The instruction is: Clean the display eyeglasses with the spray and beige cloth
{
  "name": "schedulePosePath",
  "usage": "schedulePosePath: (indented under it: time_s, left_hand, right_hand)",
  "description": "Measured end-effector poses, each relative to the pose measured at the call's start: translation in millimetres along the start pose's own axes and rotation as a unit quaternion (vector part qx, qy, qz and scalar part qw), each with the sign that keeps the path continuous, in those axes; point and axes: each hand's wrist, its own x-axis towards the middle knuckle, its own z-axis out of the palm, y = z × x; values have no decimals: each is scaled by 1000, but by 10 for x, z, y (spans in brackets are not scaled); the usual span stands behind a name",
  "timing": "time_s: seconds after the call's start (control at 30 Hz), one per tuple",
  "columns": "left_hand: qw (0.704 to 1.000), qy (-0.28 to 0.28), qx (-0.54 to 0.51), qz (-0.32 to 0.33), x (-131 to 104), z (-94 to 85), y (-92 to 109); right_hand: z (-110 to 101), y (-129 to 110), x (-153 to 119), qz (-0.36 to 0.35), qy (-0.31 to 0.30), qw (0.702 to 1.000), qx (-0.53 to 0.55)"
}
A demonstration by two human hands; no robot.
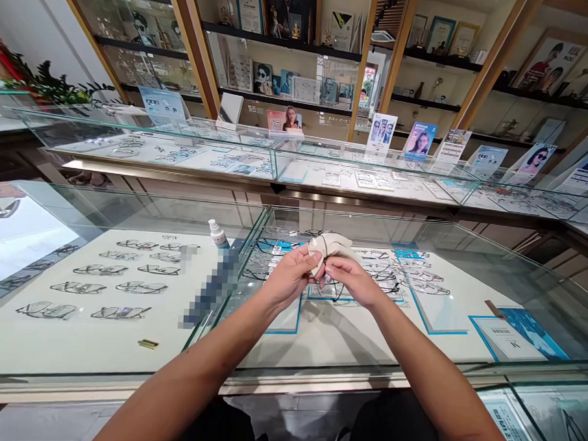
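Above the glass display case, my left hand (296, 267) is closed on a pale cloth (336, 245), pinching it around a pair of dark thin-rimmed glasses. One round rim of the glasses (326, 245) shows against the cloth; a dark temple curves down below my fingers. Close beside it on the right, my right hand (347, 275) has its fingers pressed together on the lower part of the same glasses. Exactly which part the right fingertips grip is hidden.
Glasses in rows (140, 287) lie inside the left case. A white spray bottle (218, 234) stands near the middle divider (222, 295). Blue-edged boards (503, 337) lie at the right. Behind runs another glass counter (307, 149) with upright cards.
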Motion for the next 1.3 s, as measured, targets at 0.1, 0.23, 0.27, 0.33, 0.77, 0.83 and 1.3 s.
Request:
schedulePosePath:
  time_s: [0.1, 0.23, 0.27, 0.33, 0.77, 0.83, 1.3]
  left_hand:
    - [1000, -6, 15, 9, 3, -11, 20]
    - [999, 16, 47, 6, 24, -67, 79]
    - [998, 32, 54, 2, 30, -88, 96]
    - [996, 70, 63, -5, 43, -130, 126]
    - [1000, 13, 7, -14, 15, -22, 27]
    - [1000, 14, 14, -1, 1, 1, 1]
    - [992, -23, 120, -24, 18, -189, 204]
  right_hand:
    - [7, -9, -9, 16, 2, 1000, -9]
    - [-15, -6, -20, 23, -3, 999, -36]
    - [-21, -3, -21, 22, -4, 999, -46]
    - [-26, 0, -24, 24, -4, 998, -66]
    - [17, 5, -5, 11, 21, 1000, -12]
    - [24, 8, 2, 16, 27, 999, -5]
    - [-19, 53, -60, 61, -18, 997, -38]
